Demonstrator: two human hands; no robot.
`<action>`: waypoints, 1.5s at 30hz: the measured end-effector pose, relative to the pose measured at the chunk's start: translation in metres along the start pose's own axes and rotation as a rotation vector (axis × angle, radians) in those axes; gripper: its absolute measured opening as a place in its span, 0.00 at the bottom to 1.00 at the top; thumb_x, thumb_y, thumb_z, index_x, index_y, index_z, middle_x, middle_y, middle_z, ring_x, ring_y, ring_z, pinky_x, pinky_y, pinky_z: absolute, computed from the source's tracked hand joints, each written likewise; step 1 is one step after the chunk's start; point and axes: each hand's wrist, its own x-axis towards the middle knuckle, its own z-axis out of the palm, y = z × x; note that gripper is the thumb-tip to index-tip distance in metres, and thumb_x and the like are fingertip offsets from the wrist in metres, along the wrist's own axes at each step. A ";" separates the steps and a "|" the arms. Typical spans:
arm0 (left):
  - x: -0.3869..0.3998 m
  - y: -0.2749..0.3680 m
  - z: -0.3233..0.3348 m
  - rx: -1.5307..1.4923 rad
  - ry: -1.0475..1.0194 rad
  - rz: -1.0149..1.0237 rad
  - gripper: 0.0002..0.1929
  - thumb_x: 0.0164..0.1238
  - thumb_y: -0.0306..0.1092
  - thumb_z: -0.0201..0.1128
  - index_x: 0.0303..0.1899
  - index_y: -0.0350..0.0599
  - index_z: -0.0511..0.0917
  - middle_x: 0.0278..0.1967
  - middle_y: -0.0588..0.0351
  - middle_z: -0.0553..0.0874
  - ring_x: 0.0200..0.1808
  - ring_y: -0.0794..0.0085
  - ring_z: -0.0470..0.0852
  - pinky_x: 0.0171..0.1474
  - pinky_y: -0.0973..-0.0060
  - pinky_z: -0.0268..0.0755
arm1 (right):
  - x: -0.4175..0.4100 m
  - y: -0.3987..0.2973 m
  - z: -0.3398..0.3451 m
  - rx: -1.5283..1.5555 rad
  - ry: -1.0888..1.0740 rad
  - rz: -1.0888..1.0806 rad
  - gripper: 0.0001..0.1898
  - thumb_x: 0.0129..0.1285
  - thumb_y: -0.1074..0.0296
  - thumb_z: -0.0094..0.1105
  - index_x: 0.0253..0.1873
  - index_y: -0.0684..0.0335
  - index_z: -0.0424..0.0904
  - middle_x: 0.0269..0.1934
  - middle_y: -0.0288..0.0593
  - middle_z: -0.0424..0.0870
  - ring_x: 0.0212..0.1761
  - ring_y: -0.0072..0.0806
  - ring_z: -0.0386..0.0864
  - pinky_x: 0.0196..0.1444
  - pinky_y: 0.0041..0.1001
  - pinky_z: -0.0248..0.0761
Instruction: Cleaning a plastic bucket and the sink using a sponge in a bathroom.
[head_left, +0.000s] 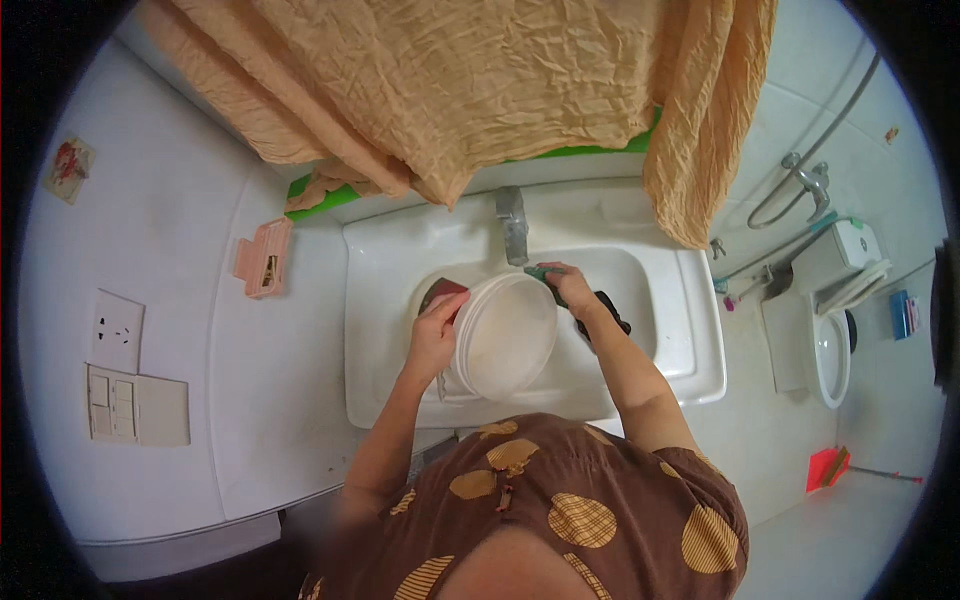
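A translucent white plastic tub (510, 337) is tilted over the white ceramic washbasin (697, 330), its round opening facing up. My left hand (435, 337) grips the tub's rim on the left side. Behind those fingers a dark red and green item (442, 291) shows in the bowl; I cannot tell what it is. My right hand (571, 289) holds a green scouring pad (546, 274) at the tub's far right edge, just below the grey faucet (513, 225). A black object (606, 319) lies in the basin under my right forearm, partly hidden.
A beige crinkled curtain (465, 75) hangs over the basin's far side. A pink plastic box (268, 259) is on the left wall, near switches (112, 405). To the right are a toilet (831, 352), a shower mixer (814, 184) and a red dustpan (823, 469).
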 end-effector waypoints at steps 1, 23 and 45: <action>0.002 0.005 0.004 0.059 0.000 0.013 0.28 0.46 0.10 0.41 0.51 0.38 0.77 0.50 0.45 0.79 0.54 0.57 0.77 0.59 0.75 0.66 | -0.006 0.000 -0.003 -0.023 0.105 -0.055 0.18 0.61 0.77 0.47 0.56 0.70 0.73 0.44 0.46 0.81 0.43 0.31 0.79 0.46 0.28 0.75; 0.010 0.015 0.065 0.633 -0.309 0.010 0.51 0.35 0.52 0.75 0.64 0.39 0.61 0.61 0.35 0.62 0.67 0.42 0.55 0.68 0.54 0.49 | -0.123 0.014 0.056 -0.391 0.503 -0.288 0.23 0.57 0.60 0.63 0.50 0.74 0.75 0.36 0.58 0.81 0.38 0.43 0.81 0.42 0.34 0.72; 0.001 -0.004 0.080 0.741 -0.240 0.032 0.57 0.28 0.60 0.76 0.65 0.43 0.59 0.63 0.36 0.60 0.67 0.39 0.53 0.64 0.36 0.39 | 0.012 -0.042 0.012 -1.383 0.020 -0.186 0.17 0.59 0.64 0.48 0.27 0.71 0.81 0.30 0.66 0.79 0.38 0.59 0.79 0.44 0.46 0.72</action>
